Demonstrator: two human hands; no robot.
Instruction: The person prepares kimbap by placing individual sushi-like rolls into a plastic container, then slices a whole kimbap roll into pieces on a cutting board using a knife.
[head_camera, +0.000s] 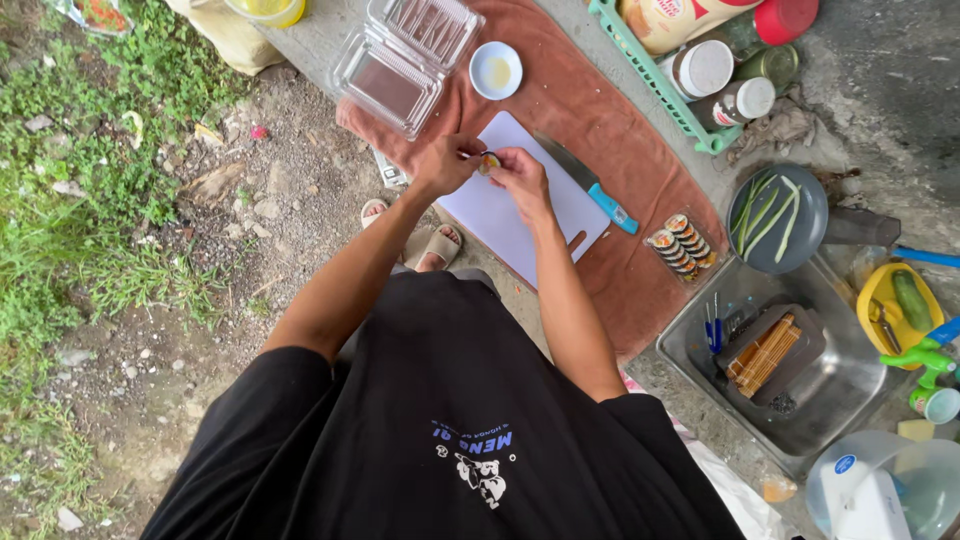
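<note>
Both hands, left hand (447, 162) and right hand (520, 176), pinch one sushi slice (489, 162) over the white cutting board (500, 215), knife (588, 184) just beside.

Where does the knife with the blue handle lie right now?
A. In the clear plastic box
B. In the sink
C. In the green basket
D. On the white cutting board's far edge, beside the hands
D: the knife rests along the cutting board edge, apart from both hands.
</note>
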